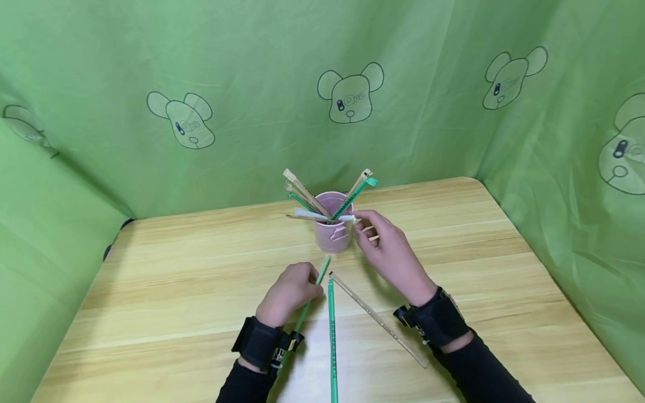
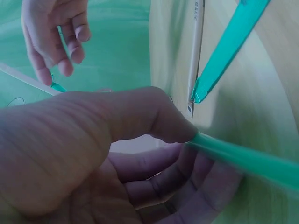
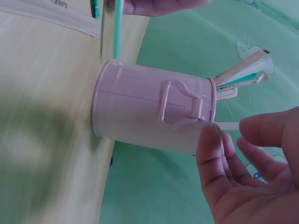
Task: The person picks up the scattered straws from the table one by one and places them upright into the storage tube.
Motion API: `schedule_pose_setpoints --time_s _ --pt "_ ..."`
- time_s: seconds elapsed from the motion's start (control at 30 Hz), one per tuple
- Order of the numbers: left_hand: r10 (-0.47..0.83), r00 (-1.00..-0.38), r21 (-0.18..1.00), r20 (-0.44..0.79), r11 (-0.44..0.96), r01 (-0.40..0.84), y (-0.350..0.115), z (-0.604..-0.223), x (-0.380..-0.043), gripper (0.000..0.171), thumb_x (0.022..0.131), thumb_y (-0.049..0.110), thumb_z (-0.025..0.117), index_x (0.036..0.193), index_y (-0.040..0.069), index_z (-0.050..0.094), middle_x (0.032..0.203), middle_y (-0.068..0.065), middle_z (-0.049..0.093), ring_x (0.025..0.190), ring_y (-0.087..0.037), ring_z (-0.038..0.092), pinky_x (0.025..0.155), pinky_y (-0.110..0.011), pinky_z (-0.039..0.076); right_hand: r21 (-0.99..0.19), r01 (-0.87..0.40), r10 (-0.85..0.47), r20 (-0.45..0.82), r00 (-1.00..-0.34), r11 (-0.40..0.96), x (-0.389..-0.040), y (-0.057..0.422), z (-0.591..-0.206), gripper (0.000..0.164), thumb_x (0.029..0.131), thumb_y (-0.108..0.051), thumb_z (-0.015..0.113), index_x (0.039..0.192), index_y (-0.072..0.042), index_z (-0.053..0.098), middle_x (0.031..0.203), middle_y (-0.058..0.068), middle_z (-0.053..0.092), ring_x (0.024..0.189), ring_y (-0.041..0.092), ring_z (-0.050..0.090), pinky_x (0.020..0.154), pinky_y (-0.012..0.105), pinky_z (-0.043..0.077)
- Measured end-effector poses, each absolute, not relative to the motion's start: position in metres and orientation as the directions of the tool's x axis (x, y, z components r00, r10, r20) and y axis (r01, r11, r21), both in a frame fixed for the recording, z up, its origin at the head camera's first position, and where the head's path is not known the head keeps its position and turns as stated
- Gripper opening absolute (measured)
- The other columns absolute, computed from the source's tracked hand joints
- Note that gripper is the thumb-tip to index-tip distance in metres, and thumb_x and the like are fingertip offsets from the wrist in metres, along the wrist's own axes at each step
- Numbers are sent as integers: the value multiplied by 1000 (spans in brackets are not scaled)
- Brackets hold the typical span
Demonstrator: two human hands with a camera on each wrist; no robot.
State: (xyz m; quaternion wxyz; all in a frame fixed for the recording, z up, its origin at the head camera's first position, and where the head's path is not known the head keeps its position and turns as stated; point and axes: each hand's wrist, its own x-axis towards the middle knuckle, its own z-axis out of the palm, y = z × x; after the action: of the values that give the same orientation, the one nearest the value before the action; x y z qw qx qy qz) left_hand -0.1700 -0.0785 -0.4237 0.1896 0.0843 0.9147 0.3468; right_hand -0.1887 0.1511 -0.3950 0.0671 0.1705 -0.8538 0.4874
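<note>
My left hand pinches a green wrapped straw between thumb and forefinger, low over the table in front of the pail. The pale pink pail stands upright, with several green, tan and white wrapped straws leaning out of its mouth. At the pail's right rim, my right hand holds the end of a white straw between thumb and forefinger; the other fingers hang loosely bent. That straw slants across the pail's mouth in the head view. Its far part is hidden among the other straws.
On the wooden table, a green wrapped straw and a tan wrapped straw lie between my forearms, their far ends close together. A green curtain with printed bear heads hangs behind the table and at both sides.
</note>
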Motion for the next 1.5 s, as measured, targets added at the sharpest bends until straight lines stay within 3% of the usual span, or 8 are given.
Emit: schedule_pose_setpoints --time_s 0.27,0.57,0.7,0.9,1.13,1.33,1.5 --pt "333 -912 710 -240 701 69 -78 -418 -168 12 90 0 76 90 5 65 80 -2 56 71 -18 50 63 -31 41 -842 -294 -253 195 -948 452 -189 150 -403 33 107 -7 62 140 -3 58 118 14 68 104 23 66 89 41 59" --pt "365 -929 787 -63 591 179 -79 -396 -163 13 92 -2 67 105 -2 68 86 -3 63 74 -18 56 67 -32 48 -824 -281 -273 160 -948 492 -190 146 -408 36 108 -9 62 143 -3 59 118 11 70 106 24 66 91 43 59" --pt "318 -948 825 -23 541 162 -80 -390 -164 13 93 1 67 105 2 69 90 -2 64 80 -18 60 71 -33 50 -820 -276 -280 149 -948 502 -190 145 -412 37 109 -10 60 146 -2 58 119 12 70 106 24 67 92 43 59" --pt "213 -974 855 82 487 179 -81 -379 -162 16 95 5 68 110 8 72 97 -1 67 94 -21 65 80 -39 54 -825 -255 -249 143 -958 505 -189 144 -415 30 107 -10 62 137 -3 61 110 10 69 97 22 66 84 41 59" --pt "101 -978 892 182 401 207 -80 -369 -160 16 96 4 73 111 7 72 99 -3 68 95 -22 66 81 -39 60 -821 -232 -284 89 -955 521 -189 139 -419 30 106 -10 64 135 -2 60 103 8 68 92 21 65 78 36 59" --pt "49 -942 901 331 280 331 -79 -363 -158 17 95 -1 74 111 8 73 102 -4 69 95 -19 68 79 -36 62 -779 -314 -355 126 -926 543 -189 133 -424 36 105 -6 65 139 1 57 106 9 69 86 17 64 76 34 58" --pt "49 -896 879 441 180 442 -80 -358 -154 17 97 0 75 111 8 71 108 -4 69 100 -20 68 85 -38 62 -753 -349 -376 145 -915 558 -187 132 -426 36 104 -4 65 139 3 56 102 6 67 84 16 61 76 35 57"
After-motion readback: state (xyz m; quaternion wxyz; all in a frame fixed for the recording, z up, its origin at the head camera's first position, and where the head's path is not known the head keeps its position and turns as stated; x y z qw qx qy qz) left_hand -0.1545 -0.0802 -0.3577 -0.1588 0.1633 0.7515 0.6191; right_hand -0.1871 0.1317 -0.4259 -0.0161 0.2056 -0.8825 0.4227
